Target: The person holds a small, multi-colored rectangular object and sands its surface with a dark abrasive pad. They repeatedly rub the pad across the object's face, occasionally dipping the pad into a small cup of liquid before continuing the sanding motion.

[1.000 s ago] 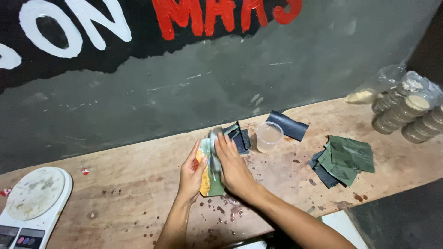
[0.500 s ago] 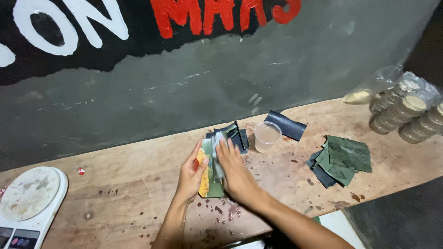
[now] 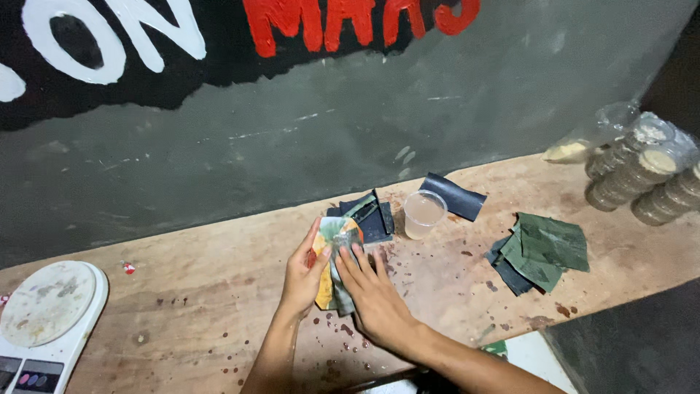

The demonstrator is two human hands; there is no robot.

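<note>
My left hand (image 3: 300, 276) grips the left edge of a round multicoloured piece (image 3: 334, 237) in orange, yellow and pale green, held upright over the wooden bench (image 3: 182, 321). My right hand (image 3: 372, 295) lies against its right face, fingers pressed flat on it with a grey-green sheet under them. Just behind lies a stack of dark square sheets (image 3: 370, 217). A clear plastic cup (image 3: 423, 214) of cloudy liquid stands to the right of the stack.
A curled dark sheet (image 3: 453, 195) lies behind the cup. Green and dark sheets (image 3: 543, 250) are piled further right. Stacked lidded round containers (image 3: 645, 179) stand at the far right. A white kitchen scale (image 3: 44, 321) sits at the left. A painted grey wall (image 3: 292, 124) backs the bench.
My hands and the piece stay in nearly the same place. The right hand's fingers have slid a little down across the piece's face.
</note>
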